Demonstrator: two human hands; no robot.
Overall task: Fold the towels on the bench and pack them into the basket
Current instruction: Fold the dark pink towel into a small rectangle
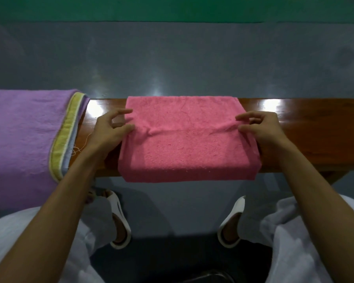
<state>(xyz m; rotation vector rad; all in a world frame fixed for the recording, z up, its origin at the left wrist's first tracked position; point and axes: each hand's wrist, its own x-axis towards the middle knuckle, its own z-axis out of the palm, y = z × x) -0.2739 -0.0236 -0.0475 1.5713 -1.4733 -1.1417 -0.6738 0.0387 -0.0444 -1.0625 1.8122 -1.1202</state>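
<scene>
1. Locate the pink towel [182, 144] at the centre of the frame. It lies across the wooden bench [315, 135] as a folded rectangle, and its lower edge hangs past the bench's front edge.
2. Check your left hand [108, 131], centre-left. The thumb and a lower finger pinch the towel's left edge, and the index finger reaches straight out above them. Wrinkles run inward from the pinch.
3. Check your right hand [262, 129], centre-right. The thumb and fingertips pinch the right edge, and the remaining fingers curl loosely behind.
4. Judged step: another fold is being started from the two side edges.
5. Risk, skewed fold: if one hand lifts higher or earlier than the other, the edges will probably land out of line.
6. Risk, layer separation: a fingertip pinch may catch only the top layer, so the layers beneath could stay down and bunch.
7. Risk, slip: the overhang puts weight past the front edge. A loose grip could let the towel slide toward the floor at the bottom of the frame.
8. Risk, snag: the purple towel [23, 139] drapes over the bench at the left of the frame, just beside your left forearm. A wide elbow sweep could drag it.
9. The basket cannot be identified in this view. Confirm its position before carrying.
</scene>
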